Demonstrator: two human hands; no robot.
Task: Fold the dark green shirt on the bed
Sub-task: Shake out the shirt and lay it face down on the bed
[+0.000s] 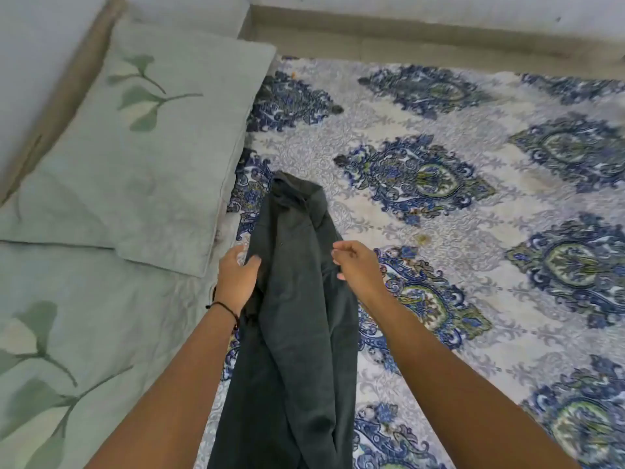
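Note:
The dark green shirt (294,299) hangs in a long narrow bundle between my arms, its collar end pointing away from me over the bed. My left hand (236,269) grips the shirt's left edge, thumb on top of the cloth. My right hand (355,265) pinches the right edge with curled fingers. The shirt's lower part runs down out of the frame's bottom edge.
The bed carries a white sheet with blue paisley medallions (473,231). A pale green pillow with a leaf print (142,147) lies at the left, with a matching green cover (84,333) below it. A beige bed frame edge (406,38) and the wall run along the top.

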